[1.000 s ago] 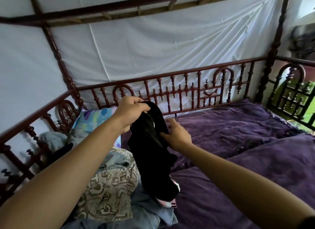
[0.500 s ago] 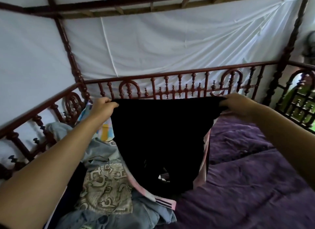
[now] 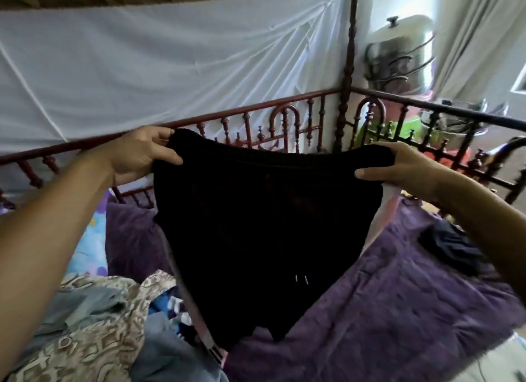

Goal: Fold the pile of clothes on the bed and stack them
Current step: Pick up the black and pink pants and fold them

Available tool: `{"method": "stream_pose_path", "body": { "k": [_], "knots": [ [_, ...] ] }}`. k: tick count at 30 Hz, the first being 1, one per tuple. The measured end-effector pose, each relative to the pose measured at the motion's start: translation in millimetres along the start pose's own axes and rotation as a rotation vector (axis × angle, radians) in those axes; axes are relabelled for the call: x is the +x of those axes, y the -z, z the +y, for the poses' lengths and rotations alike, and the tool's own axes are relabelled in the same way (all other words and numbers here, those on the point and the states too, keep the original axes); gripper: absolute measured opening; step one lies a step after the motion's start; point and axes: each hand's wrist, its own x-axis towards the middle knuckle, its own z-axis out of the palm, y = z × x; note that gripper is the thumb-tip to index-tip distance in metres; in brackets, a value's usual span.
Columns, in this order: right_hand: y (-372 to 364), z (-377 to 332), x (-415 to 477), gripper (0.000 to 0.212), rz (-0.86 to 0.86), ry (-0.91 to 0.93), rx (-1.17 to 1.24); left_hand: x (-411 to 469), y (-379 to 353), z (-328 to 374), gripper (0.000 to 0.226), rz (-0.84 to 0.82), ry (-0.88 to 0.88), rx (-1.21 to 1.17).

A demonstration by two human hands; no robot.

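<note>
Black shorts, bunched a second ago, now hang spread full width above the bed, beside the unfolded pile. Left hand and right hand each pinch a waistband corner. Likely ready for laying flat.

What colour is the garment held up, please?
The garment is black; the head view shows it best.
</note>
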Motion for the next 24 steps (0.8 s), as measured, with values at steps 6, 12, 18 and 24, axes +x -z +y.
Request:
{"method": "stream_pose_path", "body": {
  "k": [6,12,18,24],
  "knots": [
    [76,74,-20,0.033,0.038,-0.149,0.095,126,-107,-17,0.020,0.284,-0.010,0.368],
    [133,201,-41,0.032,0.095,-0.427,0.151,234,-244,-74,0.016,0.330,0.079,0.646],
    [171,316,-69,0.016,0.280,-0.615,0.089,301,-376,-128,0.025,0.266,0.120,0.631],
    [209,400,-101,0.019,0.589,-0.742,-0.167,365,-491,-149,0.021,0.111,0.049,0.521]
  ]
}}
